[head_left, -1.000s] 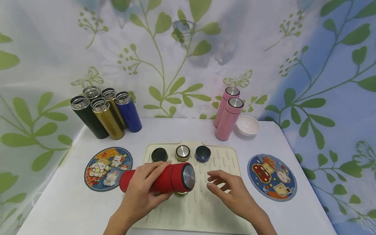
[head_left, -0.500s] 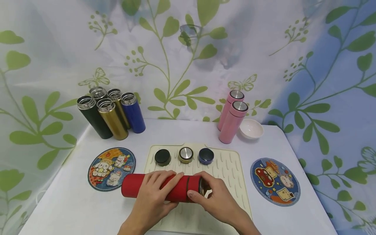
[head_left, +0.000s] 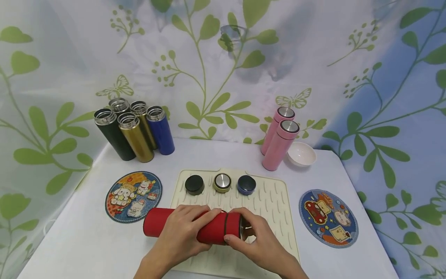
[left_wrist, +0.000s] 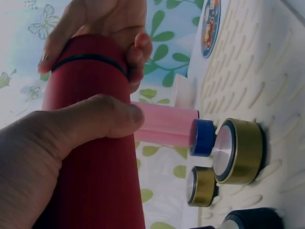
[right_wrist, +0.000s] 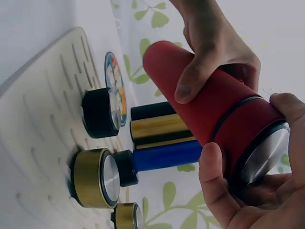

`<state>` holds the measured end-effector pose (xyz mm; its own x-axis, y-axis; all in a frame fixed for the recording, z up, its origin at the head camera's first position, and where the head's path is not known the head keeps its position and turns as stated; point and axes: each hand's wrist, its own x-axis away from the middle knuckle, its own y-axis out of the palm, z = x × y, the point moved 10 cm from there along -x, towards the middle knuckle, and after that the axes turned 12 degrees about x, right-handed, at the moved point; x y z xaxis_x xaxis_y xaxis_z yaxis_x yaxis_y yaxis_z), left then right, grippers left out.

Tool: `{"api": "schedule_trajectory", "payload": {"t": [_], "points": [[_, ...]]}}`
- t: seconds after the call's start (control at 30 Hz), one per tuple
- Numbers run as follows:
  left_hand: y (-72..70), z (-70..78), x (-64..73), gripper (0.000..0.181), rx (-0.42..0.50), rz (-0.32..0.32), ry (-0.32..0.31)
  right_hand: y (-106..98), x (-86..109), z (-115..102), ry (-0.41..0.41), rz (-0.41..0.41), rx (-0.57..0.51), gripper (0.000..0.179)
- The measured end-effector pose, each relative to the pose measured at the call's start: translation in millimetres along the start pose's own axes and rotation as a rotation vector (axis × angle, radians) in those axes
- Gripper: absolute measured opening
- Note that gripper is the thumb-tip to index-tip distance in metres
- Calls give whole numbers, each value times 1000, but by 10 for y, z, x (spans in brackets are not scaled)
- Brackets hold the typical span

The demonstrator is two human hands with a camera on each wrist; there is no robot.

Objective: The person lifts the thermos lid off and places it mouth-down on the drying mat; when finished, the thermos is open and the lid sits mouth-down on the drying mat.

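Observation:
A red flask [head_left: 156,226] lies level just above the cream ribbed mat [head_left: 271,201]. My left hand [head_left: 182,234] grips its body, thumb [left_wrist: 95,119] across the red wall [left_wrist: 95,181]. My right hand [head_left: 249,236] wraps the lid end [right_wrist: 248,138], with its thumb [right_wrist: 214,186] and fingers curled round the red cap and its steel top. On the mat behind stand a black lid [head_left: 194,184], a gold lid [head_left: 222,182] and a blue lid [head_left: 246,184]. The wrist views show another gold lid [left_wrist: 238,151] on the mat below the flask.
Several open flasks, black, gold and blue [head_left: 134,131], stand at the back left. Two pink capped flasks [head_left: 278,143] and a white bowl [head_left: 301,154] are at the back right. Round cartoon coasters lie left [head_left: 133,192] and right [head_left: 328,217] of the mat.
My right hand came in from the right and closed round the flask's lid end. The flask sank a little and now lies level; my left hand kept its hold.

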<state>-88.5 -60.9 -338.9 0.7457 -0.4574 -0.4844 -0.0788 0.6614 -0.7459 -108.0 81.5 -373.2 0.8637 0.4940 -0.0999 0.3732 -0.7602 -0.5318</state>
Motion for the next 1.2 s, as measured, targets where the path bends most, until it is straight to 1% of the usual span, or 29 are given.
{"api": "schedule_trajectory", "payload": {"t": [0.13,0.27,0.33,0.43,0.5,0.57,0.63,0.7,0.77,0.83,0.87,0.93,1.0,1.1,1.17,1.2], "points": [[11,14,-9,82,20,-32,-4,-13,56,-66,-82,31,47,40],[36,22,-21,82,37,-57,1,-32,108,-131,-156,62,146,50],[47,16,-28,80,51,-66,3,-45,133,-204,-228,83,208,55],[58,-10,-42,78,85,-83,-4,-59,182,-363,-383,130,306,61],[61,-29,-49,77,111,-94,-13,-55,208,-425,-435,146,362,63],[66,-48,-49,76,131,-108,-27,-47,233,-468,-468,156,429,63],[77,-66,-43,74,156,-121,-45,-23,247,-479,-469,140,497,61],[102,-94,-29,74,188,-139,-77,0,265,-508,-494,133,560,56],[133,-119,-9,74,210,-152,-107,7,280,-533,-527,142,603,56],[155,-137,12,74,224,-155,-127,2,283,-547,-546,152,618,62],[165,-143,25,74,224,-155,-131,-4,278,-540,-539,154,621,66],[182,-138,41,74,217,-151,-124,-23,262,-500,-504,142,589,70],[203,-121,48,75,201,-154,-109,-21,232,-413,-432,74,499,72],[232,-74,29,76,143,-172,-78,0,160,-178,-229,-72,291,68],[247,-32,-4,79,90,-187,-57,28,121,4,-71,-166,141,54],[256,-9,-22,80,67,-196,-45,37,109,90,5,-197,75,46]]}}
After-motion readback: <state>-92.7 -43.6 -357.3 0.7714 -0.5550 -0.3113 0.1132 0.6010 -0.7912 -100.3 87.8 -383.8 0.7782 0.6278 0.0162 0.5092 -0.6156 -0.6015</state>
